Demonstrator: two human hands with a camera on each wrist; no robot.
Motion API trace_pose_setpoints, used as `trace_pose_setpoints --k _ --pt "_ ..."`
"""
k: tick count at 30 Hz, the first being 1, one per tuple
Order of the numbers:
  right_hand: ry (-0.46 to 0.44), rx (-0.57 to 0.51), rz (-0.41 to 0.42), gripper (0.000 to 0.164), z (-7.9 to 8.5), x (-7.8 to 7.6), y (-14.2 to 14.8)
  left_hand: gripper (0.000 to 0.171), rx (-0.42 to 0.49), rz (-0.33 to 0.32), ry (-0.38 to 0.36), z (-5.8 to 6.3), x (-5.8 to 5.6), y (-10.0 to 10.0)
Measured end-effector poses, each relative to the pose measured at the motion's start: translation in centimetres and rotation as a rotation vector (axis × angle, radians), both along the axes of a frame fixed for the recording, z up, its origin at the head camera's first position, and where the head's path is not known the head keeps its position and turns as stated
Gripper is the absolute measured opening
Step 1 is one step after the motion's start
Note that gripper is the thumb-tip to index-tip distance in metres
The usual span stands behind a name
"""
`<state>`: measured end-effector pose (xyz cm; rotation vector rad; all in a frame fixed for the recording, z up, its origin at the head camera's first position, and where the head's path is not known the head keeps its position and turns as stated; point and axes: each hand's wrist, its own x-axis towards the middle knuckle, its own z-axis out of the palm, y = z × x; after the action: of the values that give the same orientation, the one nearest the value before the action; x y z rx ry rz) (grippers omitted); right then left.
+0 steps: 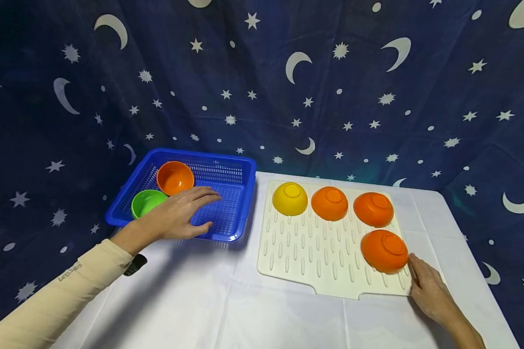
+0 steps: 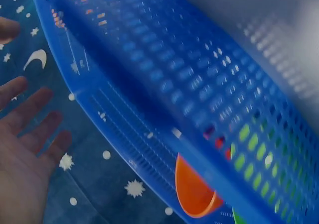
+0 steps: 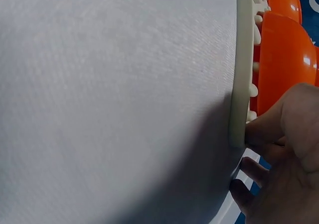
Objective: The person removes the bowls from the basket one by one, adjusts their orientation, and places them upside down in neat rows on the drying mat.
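My left hand (image 1: 181, 211) hovers over the front of a blue plastic basket (image 1: 249, 194), fingers spread and nothing in them. In the basket lie an orange bowl (image 1: 174, 178) and a green bowl (image 1: 147, 201), the green one partly hidden by that hand. My right hand (image 1: 432, 291) touches the right edge of a cream drying mat (image 1: 305, 252); in the right wrist view its fingers (image 3: 264, 129) are at the mat's corner. Just beside it an orange bowl (image 1: 384, 251) sits upside down on the mat.
Along the mat's back stand an upturned yellow bowl (image 1: 290, 198), an orange bowl (image 1: 329, 203) and another orange bowl (image 1: 373, 209). A white cloth (image 1: 284, 315) covers the table. Behind it hangs a dark blue curtain (image 1: 262, 63) with moons and stars.
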<state>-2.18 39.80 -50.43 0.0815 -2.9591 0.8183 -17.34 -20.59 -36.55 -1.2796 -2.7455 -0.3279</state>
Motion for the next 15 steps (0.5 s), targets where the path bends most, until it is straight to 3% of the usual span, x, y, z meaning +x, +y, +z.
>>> trace_pose_setpoints --k 9,15 --pt "-0.018 0.027 0.056 0.056 0.4 -0.5 0.2 0.073 -0.158 0.142 -0.129 1.9 -1.1 -2.8" --pt "-0.012 0.043 0.069 0.054 0.5 -0.6 0.4 0.079 -0.245 0.303 -0.303 2.6 -2.4 -5.6"
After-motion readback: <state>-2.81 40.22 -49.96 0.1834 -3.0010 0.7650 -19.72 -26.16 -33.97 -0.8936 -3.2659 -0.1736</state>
